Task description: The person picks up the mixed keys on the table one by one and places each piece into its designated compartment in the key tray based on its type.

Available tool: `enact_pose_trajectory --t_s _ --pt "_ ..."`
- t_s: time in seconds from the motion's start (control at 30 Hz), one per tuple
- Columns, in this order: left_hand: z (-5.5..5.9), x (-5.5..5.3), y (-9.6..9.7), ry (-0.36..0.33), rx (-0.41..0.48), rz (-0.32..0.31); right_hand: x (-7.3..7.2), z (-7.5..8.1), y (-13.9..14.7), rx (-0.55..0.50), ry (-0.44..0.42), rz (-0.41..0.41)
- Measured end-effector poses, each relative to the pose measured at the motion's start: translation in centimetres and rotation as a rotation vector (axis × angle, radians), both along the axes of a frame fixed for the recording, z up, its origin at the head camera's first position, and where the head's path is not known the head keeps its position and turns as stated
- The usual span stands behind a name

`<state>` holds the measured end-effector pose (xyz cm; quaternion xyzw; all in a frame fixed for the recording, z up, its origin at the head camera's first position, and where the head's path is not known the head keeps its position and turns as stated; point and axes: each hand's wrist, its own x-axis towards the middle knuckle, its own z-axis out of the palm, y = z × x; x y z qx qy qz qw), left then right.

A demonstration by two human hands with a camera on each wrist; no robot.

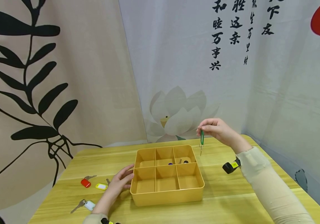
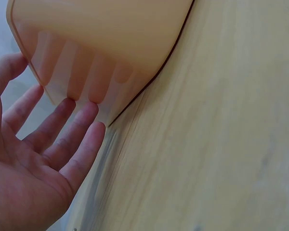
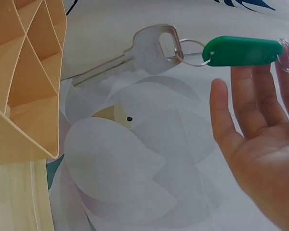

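Hanging from the right hand (image 1: 218,129), a green tag (image 3: 243,51) with its key (image 3: 154,50) is held between 1 and 2 o'clock of the box (image 1: 165,199), outside its rim (clock centred on box, head view). Grip: the tag is pinched at its upper end by the right hand; nothing is grasped by the left hand (image 1: 119,180), whose extended fingers are rested against the box wall at 9 o'clock.

Progress, as judged: partway. Done: a blue item (image 1: 170,163) is found in the 12 o'clock compartment, a dark item (image 1: 186,161) and a slim piece (image 1: 180,161) in the 1 o'clock one; too small to identify. Outstanding: the green tag, not yet placed; also, on the table (image 1: 227,202), a red tag (image 1: 85,183) and a yellow tag (image 1: 101,186) near 9 o'clock, a white tag (image 1: 89,205) at 8 o'clock.

Views compared: box contents and tabletop tags are shown by the head view only. The key's broad head and joining ring (image 3: 190,64) are resolved in the right wrist view; edge-on in the head view. Fingertip contact is best shown by the left wrist view.
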<state>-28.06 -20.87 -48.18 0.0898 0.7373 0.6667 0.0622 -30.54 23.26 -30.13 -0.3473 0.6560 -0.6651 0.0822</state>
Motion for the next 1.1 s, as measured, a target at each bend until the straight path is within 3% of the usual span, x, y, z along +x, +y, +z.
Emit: enact_pose_trajectory --t_s 0.43,1.1 --pt "0.0 0.2 0.1 0.013 -0.004 -0.004 0.2 -0.7 -0.6 -0.024 0.015 0.061" --pt "0.5 0.6 0.5 0.002 0.009 -0.023 0.5 -1.7 -1.2 -0.005 -0.019 0.056"
